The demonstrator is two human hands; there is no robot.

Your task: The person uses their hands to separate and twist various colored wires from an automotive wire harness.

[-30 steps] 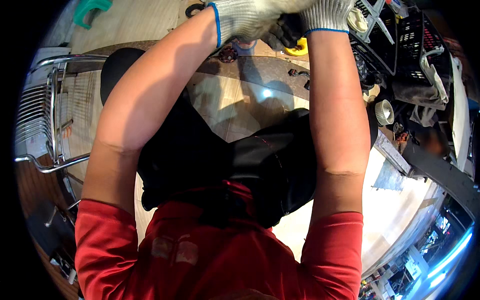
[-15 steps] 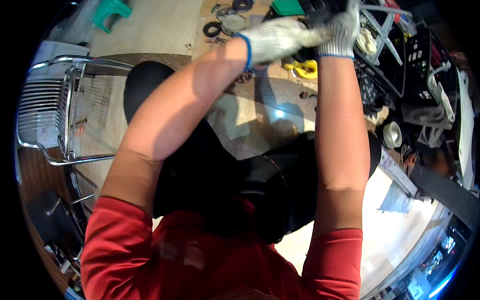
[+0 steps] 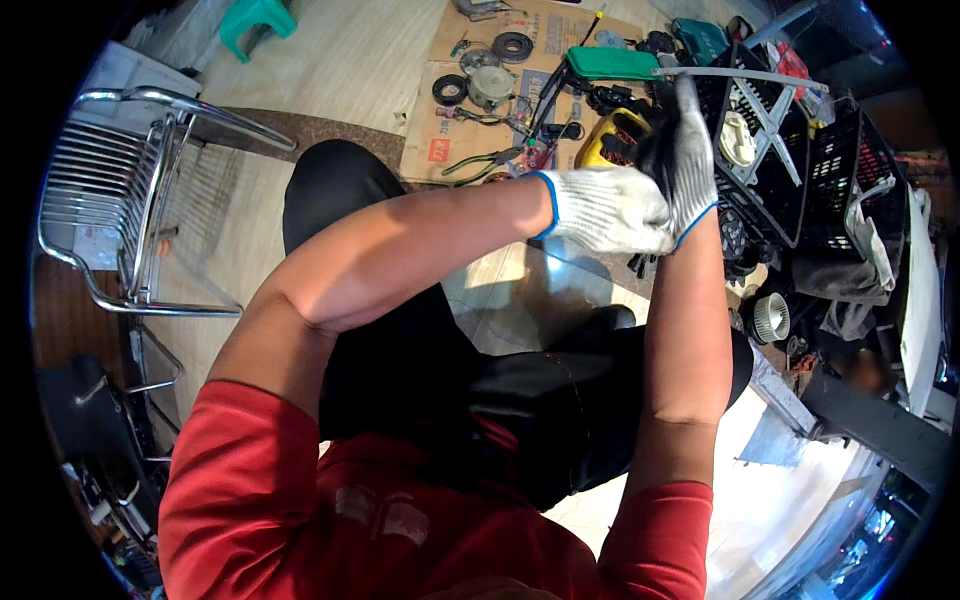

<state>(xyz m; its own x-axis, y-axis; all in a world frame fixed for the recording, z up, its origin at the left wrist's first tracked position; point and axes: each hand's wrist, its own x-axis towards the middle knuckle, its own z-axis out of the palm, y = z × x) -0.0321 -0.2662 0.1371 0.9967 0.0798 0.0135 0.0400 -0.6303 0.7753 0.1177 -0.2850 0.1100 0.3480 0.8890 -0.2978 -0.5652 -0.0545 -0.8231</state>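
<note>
My left hand (image 3: pixel 608 210), in a white knit work glove with a blue-edged cuff, is closed against the wrist of the other glove, its fingers pinching the knit near the cuff. My right hand (image 3: pixel 692 155) wears a matching glove (image 3: pixel 697 188), its palm side dark. The right hand points away from me with fingers stretched out, and holds nothing that I can see. Just beyond the hands, a yellow and black tool or part (image 3: pixel 612 140) lies on a cardboard sheet (image 3: pixel 420 135). Green-handled pliers (image 3: pixel 482 163) rest to its left.
On the cardboard are a green case (image 3: pixel 612 63), a round metal housing (image 3: pixel 490 88), black rings (image 3: pixel 512 46) and cables. Black crates (image 3: pixel 790 200) stand at right, near a white fan wheel (image 3: pixel 770 317). A metal chair (image 3: pixel 100 200) is at left, a green stool (image 3: pixel 255 22) beyond it.
Both gloved hands have come closer to me. My left hand has slid from the right hand's fingers or palm down to its wrist, and the right fingers now point straight ahead.
</note>
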